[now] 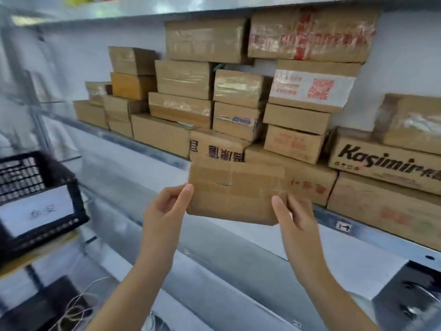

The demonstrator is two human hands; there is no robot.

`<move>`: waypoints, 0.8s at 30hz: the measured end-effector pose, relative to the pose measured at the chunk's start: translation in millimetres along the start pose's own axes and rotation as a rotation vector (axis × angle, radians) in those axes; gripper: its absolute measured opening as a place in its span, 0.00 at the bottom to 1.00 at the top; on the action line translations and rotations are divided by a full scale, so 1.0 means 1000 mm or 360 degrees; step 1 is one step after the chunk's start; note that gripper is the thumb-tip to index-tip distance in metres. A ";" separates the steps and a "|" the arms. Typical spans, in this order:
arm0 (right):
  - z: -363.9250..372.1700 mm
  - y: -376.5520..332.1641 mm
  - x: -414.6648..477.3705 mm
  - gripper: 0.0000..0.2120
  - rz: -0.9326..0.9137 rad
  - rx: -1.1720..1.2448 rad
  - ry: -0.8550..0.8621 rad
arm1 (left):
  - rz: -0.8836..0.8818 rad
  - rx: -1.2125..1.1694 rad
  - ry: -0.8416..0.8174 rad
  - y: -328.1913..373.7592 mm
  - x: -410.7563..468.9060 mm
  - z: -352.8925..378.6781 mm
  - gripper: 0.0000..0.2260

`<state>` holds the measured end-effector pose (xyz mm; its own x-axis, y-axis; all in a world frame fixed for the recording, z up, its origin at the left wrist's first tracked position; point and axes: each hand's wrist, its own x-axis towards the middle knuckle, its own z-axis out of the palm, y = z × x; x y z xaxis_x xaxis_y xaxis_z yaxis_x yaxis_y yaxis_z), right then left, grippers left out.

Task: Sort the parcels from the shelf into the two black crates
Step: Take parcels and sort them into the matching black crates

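Note:
I hold a small flat cardboard parcel [236, 191] up in front of the shelf, its taped face toward me. My left hand [164, 206] grips its lower left corner and my right hand [294, 217] grips its lower right corner, thumbs on the front. Behind it, several brown cardboard parcels [238, 88] are stacked on the metal shelf [372, 232]. A black crate [40, 199] with a white paper label stands at the left, lower than the shelf. Only this one crate is in view.
A box printed "Kasimir" [386, 161] sits at the right of the shelf. An upper shelf board [167, 7] runs overhead. A black object [412, 292] lies at lower right. Loose string [76, 306] lies at the bottom left.

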<state>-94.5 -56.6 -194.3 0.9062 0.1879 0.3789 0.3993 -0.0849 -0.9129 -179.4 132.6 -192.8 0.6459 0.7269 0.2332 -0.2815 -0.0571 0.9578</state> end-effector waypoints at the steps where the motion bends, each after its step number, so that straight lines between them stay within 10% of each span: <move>1: 0.016 0.009 -0.006 0.14 0.0002 -0.0023 -0.0036 | -0.0032 0.0004 0.0067 -0.011 -0.001 -0.012 0.06; 12: 0.180 0.062 -0.021 0.13 -0.0123 -0.0209 -0.0514 | -0.0245 0.0295 0.0515 -0.083 0.013 -0.164 0.09; 24: 0.339 0.075 -0.036 0.08 0.0404 0.0108 -0.1069 | -0.0227 0.0405 0.0798 -0.105 0.035 -0.297 0.18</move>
<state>-144.8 262.4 -327.6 0.6798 0.7334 -0.0014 0.1586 -0.1490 -0.9760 -337.9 367.2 -334.9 0.2326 0.9713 0.0504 0.0033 -0.0526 0.9986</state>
